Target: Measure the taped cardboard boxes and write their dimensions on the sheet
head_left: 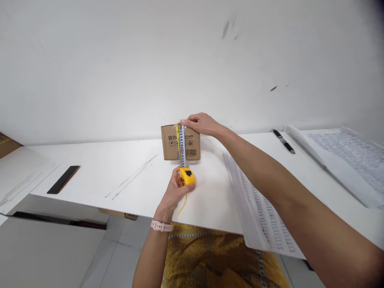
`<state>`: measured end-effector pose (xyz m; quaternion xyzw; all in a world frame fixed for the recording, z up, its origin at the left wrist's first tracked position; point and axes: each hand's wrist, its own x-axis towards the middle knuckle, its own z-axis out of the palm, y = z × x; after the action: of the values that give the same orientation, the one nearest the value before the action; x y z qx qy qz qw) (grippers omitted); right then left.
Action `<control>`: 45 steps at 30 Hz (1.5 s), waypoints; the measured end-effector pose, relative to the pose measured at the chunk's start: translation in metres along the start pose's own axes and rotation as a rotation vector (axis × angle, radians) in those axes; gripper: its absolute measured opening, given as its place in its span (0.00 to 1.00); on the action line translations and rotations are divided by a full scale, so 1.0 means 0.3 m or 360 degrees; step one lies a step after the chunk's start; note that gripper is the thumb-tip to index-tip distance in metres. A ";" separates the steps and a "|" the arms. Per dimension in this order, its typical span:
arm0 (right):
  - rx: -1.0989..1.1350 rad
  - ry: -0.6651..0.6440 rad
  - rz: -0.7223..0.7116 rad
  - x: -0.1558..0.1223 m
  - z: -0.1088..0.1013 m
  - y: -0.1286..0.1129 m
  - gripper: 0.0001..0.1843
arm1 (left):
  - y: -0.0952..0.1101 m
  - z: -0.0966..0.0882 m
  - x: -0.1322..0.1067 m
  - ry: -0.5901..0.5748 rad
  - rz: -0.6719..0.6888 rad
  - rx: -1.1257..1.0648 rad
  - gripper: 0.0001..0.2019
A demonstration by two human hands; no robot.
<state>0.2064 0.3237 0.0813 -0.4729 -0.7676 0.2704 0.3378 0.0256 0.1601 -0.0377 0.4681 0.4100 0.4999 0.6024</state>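
Observation:
A small brown cardboard box (171, 146) stands on the white table (99, 172) close to the wall. My left hand (174, 193) grips a yellow tape measure case (187, 176) on the table just in front of the box. Its white blade (182, 146) runs up the box's front face to the top edge. My right hand (200, 123) rests on the box's top, fingers pinching the blade's end there. A pink watch sits on my left wrist.
A dark flat phone-like slab (63, 179) lies at the table's left. Printed paper sheets (264, 216) hang over the front edge at right, more sheets (345, 160) farther right. A black marker (283, 141) lies near the wall. Yellow patterned cloth (216, 260) shows below the table.

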 end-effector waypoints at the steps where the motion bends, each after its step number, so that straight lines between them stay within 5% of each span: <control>1: 0.0002 -0.0010 0.0005 0.010 -0.004 0.003 0.30 | 0.002 -0.004 0.003 -0.0026 -0.0037 -0.0042 0.32; 8: 0.0057 -0.0021 0.0052 0.020 -0.013 -0.001 0.28 | 0.018 -0.042 0.005 -0.0166 -0.0224 -0.0610 0.27; 18: 0.0096 -0.0010 0.0025 0.011 -0.004 0.011 0.29 | 0.023 -0.031 0.009 -0.0041 -0.0294 -0.0618 0.24; 25: -0.0091 0.0109 -0.0183 -0.132 0.065 -0.009 0.25 | 0.076 -0.030 -0.240 0.0313 -0.0185 -0.0694 0.27; 31: -0.0263 0.0127 -0.0461 -0.283 0.133 0.015 0.25 | 0.116 -0.046 -0.388 0.0384 -0.0148 -0.0268 0.34; 36: 0.0504 0.0244 -0.0305 -0.495 -0.003 -0.049 0.30 | 0.111 0.033 -0.403 0.0174 -0.0225 0.0220 0.39; 39: 0.0620 0.0300 -0.0193 -0.646 -0.066 -0.076 0.26 | 0.107 0.090 -0.392 -0.0039 -0.0263 0.0480 0.38; 45: 0.0916 0.0507 0.0219 -0.866 -0.118 0.003 0.28 | 0.130 0.200 -0.279 -0.0608 -0.0095 0.0876 0.33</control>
<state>0.3187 0.0913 0.0346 -0.4452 -0.5636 0.4207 0.5542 0.0610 0.0709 0.0160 0.6862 0.4229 0.2558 0.5338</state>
